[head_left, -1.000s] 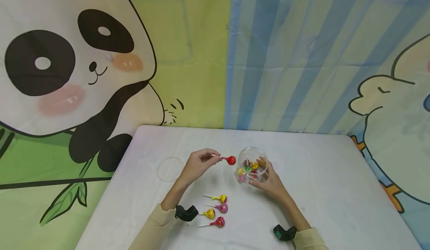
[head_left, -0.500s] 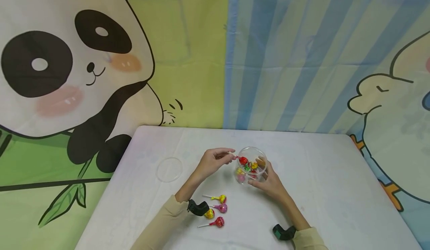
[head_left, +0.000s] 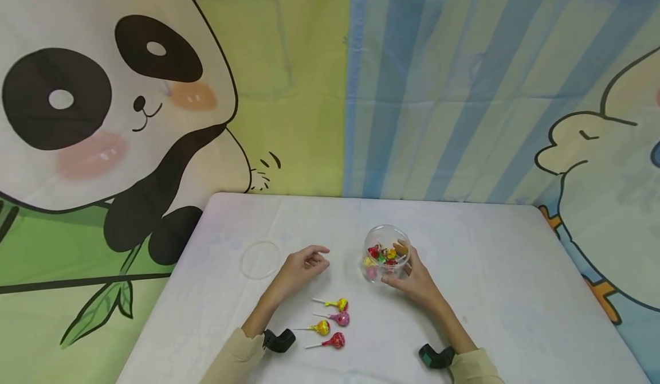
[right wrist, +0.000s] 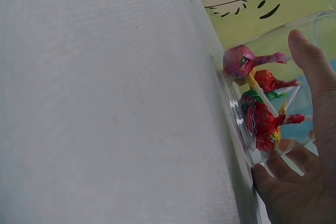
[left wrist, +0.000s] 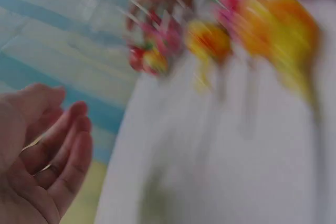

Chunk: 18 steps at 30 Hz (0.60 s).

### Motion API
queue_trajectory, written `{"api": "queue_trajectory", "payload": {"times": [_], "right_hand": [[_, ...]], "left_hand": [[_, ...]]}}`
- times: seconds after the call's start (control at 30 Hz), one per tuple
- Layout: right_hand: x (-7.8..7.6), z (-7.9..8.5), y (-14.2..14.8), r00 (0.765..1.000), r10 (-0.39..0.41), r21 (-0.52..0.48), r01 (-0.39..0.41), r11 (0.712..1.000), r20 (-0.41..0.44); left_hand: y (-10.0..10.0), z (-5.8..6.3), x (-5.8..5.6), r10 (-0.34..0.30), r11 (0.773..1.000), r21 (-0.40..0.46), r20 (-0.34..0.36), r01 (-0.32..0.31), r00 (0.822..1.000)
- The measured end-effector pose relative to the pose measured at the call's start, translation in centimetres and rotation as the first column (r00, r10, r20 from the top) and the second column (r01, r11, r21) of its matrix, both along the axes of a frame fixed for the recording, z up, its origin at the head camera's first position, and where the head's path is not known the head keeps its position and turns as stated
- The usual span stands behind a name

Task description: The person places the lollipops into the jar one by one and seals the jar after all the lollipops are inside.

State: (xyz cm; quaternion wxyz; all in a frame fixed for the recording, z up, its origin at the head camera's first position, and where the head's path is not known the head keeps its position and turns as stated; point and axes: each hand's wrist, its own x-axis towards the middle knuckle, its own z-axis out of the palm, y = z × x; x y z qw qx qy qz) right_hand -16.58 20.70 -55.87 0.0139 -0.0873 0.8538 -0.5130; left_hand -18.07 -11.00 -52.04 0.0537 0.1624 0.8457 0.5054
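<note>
My right hand (head_left: 412,278) grips a clear round jar (head_left: 380,235) from its right side, thumb in front and fingers around the back. Inside the jar lie several wrapped lollipops (right wrist: 265,124) in red, pink, yellow and green. To the left of the jar, my left hand (head_left: 304,266) hovers over the table with loosely bent fingers and nothing in them. A row of lollipops lies below it: a yellow one (head_left: 341,304), a purple one (head_left: 341,318), another yellow one (head_left: 322,328) and a red one (head_left: 337,340), sticks pointing left.
A clear round lid (head_left: 246,252) lies flat on the white table (head_left: 490,258), left of my left hand. Behind the table's far edge hangs a printed cloth (head_left: 294,86) with a panda and blue stripes.
My left hand brought a red lollipop over the jar and let it go inside, then drew back left and toward me. My right hand has stayed on the jar.
</note>
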Motion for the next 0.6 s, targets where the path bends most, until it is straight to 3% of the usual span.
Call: {"api": "queue_trajectory", "payload": {"times": [0.1, 0.2, 0.4, 0.6], "right_hand": [[0.0, -0.1, 0.0, 1.000, -0.007, 0.015, 0.007, 1.000, 0.008], [0.1, -0.1, 0.1, 1.000, -0.017, 0.019, 0.017, 1.000, 0.010], [0.1, -0.1, 0.1, 1.000, -0.014, 0.011, 0.014, 1.000, 0.011], [0.0, -0.1, -0.1, 1.000, -0.018, 0.008, 0.018, 1.000, 0.014]], "left_hand": [[-1.5, -1.3, 1.5, -0.045, 0.981, -0.191, -0.090, 0.027, 0.995], [-2.6, -2.0, 2.6, -0.123, 0.953, -0.292, -0.133, 0.080, 0.984], [-3.6, -2.4, 4.0, -0.216, 0.927, -0.331, -0.090, 0.176, 0.972], [-3.4, -3.0, 4.0, -0.240, 0.903, -0.391, -0.115, 0.178, 0.964]]}}
